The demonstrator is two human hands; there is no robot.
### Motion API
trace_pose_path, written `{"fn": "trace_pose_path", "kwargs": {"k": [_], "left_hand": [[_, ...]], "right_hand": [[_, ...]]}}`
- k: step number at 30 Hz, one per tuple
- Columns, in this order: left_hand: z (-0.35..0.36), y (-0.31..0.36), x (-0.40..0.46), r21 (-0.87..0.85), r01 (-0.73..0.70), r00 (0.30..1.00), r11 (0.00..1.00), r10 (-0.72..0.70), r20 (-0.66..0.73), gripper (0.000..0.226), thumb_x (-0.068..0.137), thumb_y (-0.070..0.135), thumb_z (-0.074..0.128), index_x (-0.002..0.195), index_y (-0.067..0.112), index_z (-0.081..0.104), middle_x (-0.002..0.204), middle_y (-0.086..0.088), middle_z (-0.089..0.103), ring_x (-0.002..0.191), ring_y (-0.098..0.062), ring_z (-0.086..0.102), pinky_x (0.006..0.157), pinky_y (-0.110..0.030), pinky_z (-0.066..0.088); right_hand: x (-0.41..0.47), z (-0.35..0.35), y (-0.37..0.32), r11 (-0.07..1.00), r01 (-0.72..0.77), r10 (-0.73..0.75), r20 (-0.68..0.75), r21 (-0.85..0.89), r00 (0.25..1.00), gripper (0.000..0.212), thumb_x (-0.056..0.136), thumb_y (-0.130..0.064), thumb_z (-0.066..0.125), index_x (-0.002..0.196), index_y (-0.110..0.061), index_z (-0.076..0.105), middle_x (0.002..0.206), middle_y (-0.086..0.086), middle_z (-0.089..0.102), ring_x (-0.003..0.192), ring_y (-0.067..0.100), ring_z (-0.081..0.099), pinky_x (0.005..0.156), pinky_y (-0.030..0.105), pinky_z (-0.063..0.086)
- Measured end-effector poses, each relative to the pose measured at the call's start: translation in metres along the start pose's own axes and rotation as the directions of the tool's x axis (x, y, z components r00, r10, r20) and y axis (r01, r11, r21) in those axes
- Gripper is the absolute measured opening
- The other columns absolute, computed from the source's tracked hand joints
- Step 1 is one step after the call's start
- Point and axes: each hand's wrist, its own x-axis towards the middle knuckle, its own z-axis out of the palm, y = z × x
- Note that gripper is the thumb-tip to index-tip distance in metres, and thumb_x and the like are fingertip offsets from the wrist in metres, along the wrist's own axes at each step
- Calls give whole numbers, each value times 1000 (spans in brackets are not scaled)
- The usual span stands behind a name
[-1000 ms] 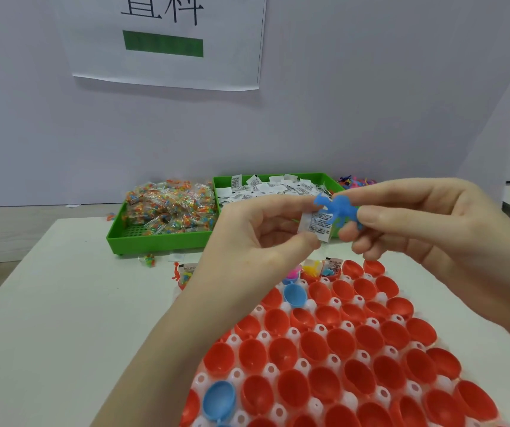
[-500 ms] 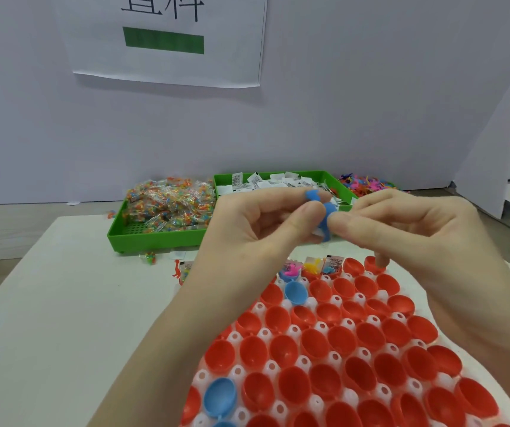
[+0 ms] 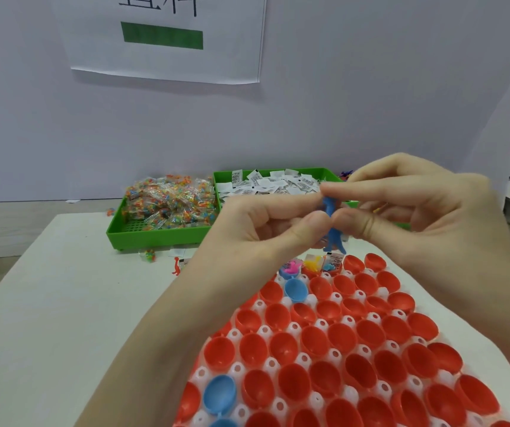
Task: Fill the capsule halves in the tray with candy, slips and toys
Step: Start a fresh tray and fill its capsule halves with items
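- Hands raised together above the far end of the tray (image 3: pixel 367 349), which lies on the white table (image 3: pixel 56 303).
- Left hand (image 3: pixel 266 229): thumb and forefinger curled, pinching the blue toy (image 3: pixel 331 224) from the left side at its middle.
- Right hand (image 3: pixel 426 217): forefinger tip on the top of the toy, thumb pressed against its right side; both hands grasp the same piece.
- Blue toy: a thin figure held upright between the two thumbs; its upper end shows just under the right forefinger, its lower end hangs free below the grip, above the far row of the tray and not touching it.
- Tray: white, with round sockets holding open capsule halves (image 3: pixel 318 340), hollow side up. Most are red; four blue ones show, one (image 3: pixel 295 290) near the far end, one (image 3: pixel 219 394) at the near left, a further one partly cut off by the lower edge, and one under the pink toy.
- Filled halves (image 3: pixel 315 265): about three in the far row, holding a pink toy, a yellow toy and a printed slip; the exact count is hidden by the hands.
- Two green bins at the far edge of the table: the left bin (image 3: pixel 155 235) heaped with wrapped candy (image 3: pixel 167 204), the right bin (image 3: pixel 278 174) filled with paper slips (image 3: pixel 266 184).
- Loose pieces on the table before the left bin: one candy packet (image 3: pixel 149 255) and one red toy (image 3: pixel 176 268).
- Paper sign (image 3: pixel 167 35) with a green bar on the wall behind.
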Motion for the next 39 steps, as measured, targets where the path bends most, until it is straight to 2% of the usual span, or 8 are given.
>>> {"fn": "trace_pose_path", "kwargs": {"k": [8,12,15,22,25,30,35,39], "left_hand": [[7,-8,1,149,-78,995,986,87,-55,38,74,-2,66,96,29,63,71,14,70,73,-1,68,70,-11,51],[16,-14,2,317,-140,980,938,177,-89,67,77,-8,65,116,41,44,84,8,70,79,-4,68,79,-16,52],[26,-19,16,407,-151,979,901,192,-62,80,78,-8,66,128,41,28,82,18,65,80,3,64,80,-11,50],[41,-45,67,377,36,988,925,25,-155,88,73,3,74,142,30,26,106,6,49,63,-1,61,65,-12,51],[38,-69,81,633,93,992,769,-126,7,71,75,26,76,136,21,39,126,-3,48,97,-7,53,86,-22,44],[39,-106,92,978,-34,944,204,-316,98,70,77,66,53,124,14,51,123,-1,59,115,-21,51,93,-34,34],[49,-121,102,982,-60,910,179,-394,127,66,80,65,51,120,12,53,115,1,63,108,-21,56,84,-33,33],[52,-124,105,954,-26,901,298,-407,152,55,80,54,60,121,17,54,113,3,65,109,-19,56,88,-33,35]], "right_hand": [[1,-2,7,973,-172,166,50,153,985,23,67,-18,74,86,-30,70,78,-12,71,64,3,68,58,14,53],[13,-17,13,961,-275,258,257,31,931,44,56,-43,72,99,-39,64,84,-13,69,72,-1,66,66,15,54],[20,-27,21,962,-250,272,344,-107,899,24,68,-36,67,92,-40,66,81,-15,71,74,-3,65,69,13,52],[19,-38,68,936,-338,350,160,-98,923,16,80,-13,68,82,-29,72,73,-6,72,71,8,67,75,29,54],[11,-35,106,879,-474,477,62,-54,877,10,81,-4,66,86,-11,73,75,13,71,64,15,58,66,31,49],[-12,-18,145,831,-536,543,8,-148,840,10,82,-4,65,86,-6,73,80,15,71,70,24,63,71,34,51],[-16,-9,157,856,-489,503,48,-172,863,10,83,-6,63,86,-9,72,81,11,71,65,12,57,62,22,46],[-19,-7,159,883,-394,433,121,-255,893,11,81,-8,65,89,-11,72,75,-1,66,64,-1,53,60,14,40]]}}
